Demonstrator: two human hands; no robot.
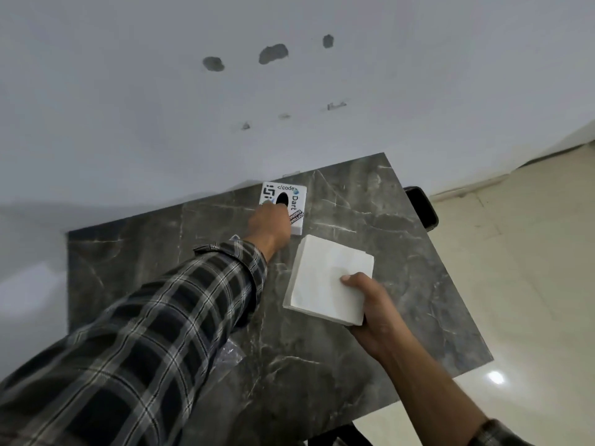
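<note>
A white tissue box (294, 201) with stickers and a black oval slot stands at the far side of the dark marble table (386, 220), near the wall. My left hand (269, 226) reaches onto the box's near side with its fingers at the slot; the fingers are hidden behind the knuckles. A stack of white paper napkins (325, 275) is held just above the table to the right of the box. My right hand (375, 313) grips the stack's near right corner, thumb on top.
A crumpled clear plastic wrapper (230, 355) lies on the table under my left sleeve. A dark chair (421, 207) stands beyond the table's right edge. The white wall (193, 123) runs behind the table. Beige tiled floor (531, 252) lies to the right.
</note>
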